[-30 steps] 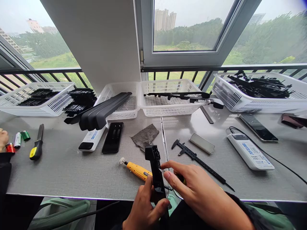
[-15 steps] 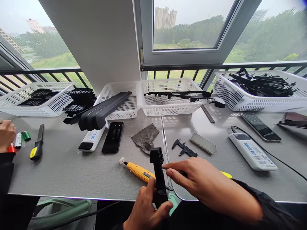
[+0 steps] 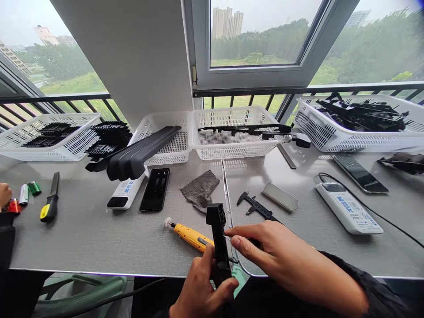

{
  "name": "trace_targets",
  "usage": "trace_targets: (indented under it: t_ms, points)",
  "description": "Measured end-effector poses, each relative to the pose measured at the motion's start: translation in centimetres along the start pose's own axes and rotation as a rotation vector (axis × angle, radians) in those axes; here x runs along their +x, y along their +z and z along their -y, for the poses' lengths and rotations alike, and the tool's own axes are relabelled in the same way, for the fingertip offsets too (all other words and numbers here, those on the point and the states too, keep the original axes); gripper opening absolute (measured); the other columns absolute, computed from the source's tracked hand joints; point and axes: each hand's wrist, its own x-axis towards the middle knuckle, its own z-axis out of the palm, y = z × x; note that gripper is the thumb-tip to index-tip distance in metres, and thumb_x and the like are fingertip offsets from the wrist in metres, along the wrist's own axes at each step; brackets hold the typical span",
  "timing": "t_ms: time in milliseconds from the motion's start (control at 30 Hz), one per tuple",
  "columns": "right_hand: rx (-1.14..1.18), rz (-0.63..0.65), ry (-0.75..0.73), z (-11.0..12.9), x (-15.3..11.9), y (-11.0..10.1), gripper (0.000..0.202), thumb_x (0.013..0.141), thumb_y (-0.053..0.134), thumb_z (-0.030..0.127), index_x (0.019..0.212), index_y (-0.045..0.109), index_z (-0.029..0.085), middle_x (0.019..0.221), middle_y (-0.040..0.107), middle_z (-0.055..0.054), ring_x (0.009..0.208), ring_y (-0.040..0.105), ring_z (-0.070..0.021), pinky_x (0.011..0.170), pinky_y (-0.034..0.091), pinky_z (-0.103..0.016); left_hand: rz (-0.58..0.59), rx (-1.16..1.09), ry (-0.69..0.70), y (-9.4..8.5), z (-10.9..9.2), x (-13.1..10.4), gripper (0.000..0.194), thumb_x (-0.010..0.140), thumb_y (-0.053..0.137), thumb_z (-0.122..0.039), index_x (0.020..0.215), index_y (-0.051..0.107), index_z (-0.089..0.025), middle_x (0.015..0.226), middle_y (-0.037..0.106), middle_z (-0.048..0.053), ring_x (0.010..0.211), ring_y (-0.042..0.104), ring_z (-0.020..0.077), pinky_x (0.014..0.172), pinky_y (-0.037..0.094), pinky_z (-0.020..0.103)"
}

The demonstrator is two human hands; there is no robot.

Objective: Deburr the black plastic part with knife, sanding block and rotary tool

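My left hand is closed round the lower end of a long black plastic part, which stands upright, its hollow side facing right. My right hand grips a knife with a thin metal blade; most of its handle is hidden in the palm. The forefinger reaches the part's right edge, where the blade meets it. Behind the part lies a yellow rotary tool with a pale tip. Black calipers lie just beyond my right hand, and a grey cloth is behind the part.
White baskets with black parts line the back. Long black covers lean over one. Phones, a power bank with a cable, a flat silver block and a yellow-black handled tool lie around. Another person's hand is near batteries at left.
My right hand has shifted slightly, and the knife's yellow handle end is now mostly hidden. The other person's hand has drawn back left. The dark part at the far right has moved.
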Motion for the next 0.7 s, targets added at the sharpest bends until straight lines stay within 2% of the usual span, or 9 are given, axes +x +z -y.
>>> trace_targets:
  t_ms: [100, 200, 333, 433, 533, 600, 700]
  points:
    - [-0.037, -0.007, 0.005, 0.0, 0.1, 0.1, 0.044, 0.112, 0.051, 0.05, 0.117, 0.091, 0.031, 0.112, 0.09, -0.007, 0.096, 0.086, -0.0291, 0.086, 0.064, -0.034, -0.003, -0.008, -0.06, -0.2, -0.9, -0.2, 0.079, 0.09, 0.055, -0.092, 0.123, 0.078, -0.024, 0.097, 0.081, 0.009, 0.086, 0.069, 0.0305, 0.084, 0.056, 0.043]
    - [-0.016, 0.013, 0.004, 0.2, 0.2, -0.1, 0.045, 0.113, 0.05, 0.051, 0.117, 0.091, 0.032, 0.106, 0.09, -0.006, 0.095, 0.086, -0.0284, 0.087, 0.064, -0.033, 0.006, -0.016, -0.072, -0.3, -1.1, -0.2, 0.081, 0.089, 0.055, -0.093, 0.126, 0.078, -0.024, 0.102, 0.083, 0.01, 0.088, 0.07, 0.0317, 0.085, 0.057, 0.044]
    - [0.124, 0.023, -0.009, 0.6, 0.0, 0.3, 0.047, 0.115, 0.046, 0.05, 0.122, 0.089, 0.034, 0.11, 0.09, -0.003, 0.098, 0.086, -0.0255, 0.086, 0.062, -0.03, 0.028, -0.042, 0.009, -0.4, -0.4, 0.2, 0.077, 0.094, 0.054, -0.087, 0.131, 0.075, -0.024, 0.1, 0.082, 0.009, 0.084, 0.072, 0.0299, 0.08, 0.058, 0.041]
    - [0.207, -0.016, 0.004, 0.4, -0.4, 1.4, 0.048, 0.115, 0.045, 0.052, 0.129, 0.087, 0.034, 0.117, 0.089, -0.004, 0.098, 0.085, -0.0251, 0.089, 0.062, -0.031, 0.059, -0.102, 0.071, -0.7, -0.3, 0.5, 0.075, 0.095, 0.056, -0.083, 0.133, 0.072, -0.021, 0.094, 0.082, 0.009, 0.08, 0.074, 0.0282, 0.077, 0.058, 0.038]
    - [0.233, -0.095, 0.032, -0.1, -0.7, 3.1, 0.052, 0.115, 0.043, 0.056, 0.131, 0.086, 0.033, 0.121, 0.088, -0.007, 0.1, 0.085, -0.0265, 0.091, 0.063, -0.033, 0.074, -0.132, 0.044, -1.1, -0.6, 0.6, 0.077, 0.096, 0.057, -0.083, 0.138, 0.07, -0.02, 0.103, 0.085, 0.011, 0.087, 0.075, 0.0305, 0.082, 0.059, 0.041]
    - [0.242, -0.135, 0.048, -0.3, -0.9, 4.3, 0.055, 0.116, 0.04, 0.058, 0.134, 0.085, 0.032, 0.125, 0.087, -0.008, 0.105, 0.085, -0.0277, 0.094, 0.063, -0.035, 0.058, -0.151, 0.034, -1.3, -0.9, 0.7, 0.079, 0.095, 0.057, -0.083, 0.142, 0.068, -0.02, 0.106, 0.085, 0.012, 0.09, 0.075, 0.0319, 0.088, 0.06, 0.044]
    - [0.257, -0.201, 0.05, -0.4, -0.9, 5.8, 0.055, 0.116, 0.04, 0.058, 0.139, 0.082, 0.03, 0.13, 0.085, -0.009, 0.114, 0.084, -0.0287, 0.1, 0.063, -0.037, 0.068, -0.236, 0.06, -1.5, -1.5, 1.0, 0.078, 0.096, 0.059, -0.082, 0.144, 0.065, -0.02, 0.098, 0.083, 0.008, 0.086, 0.075, 0.03, 0.086, 0.06, 0.041]
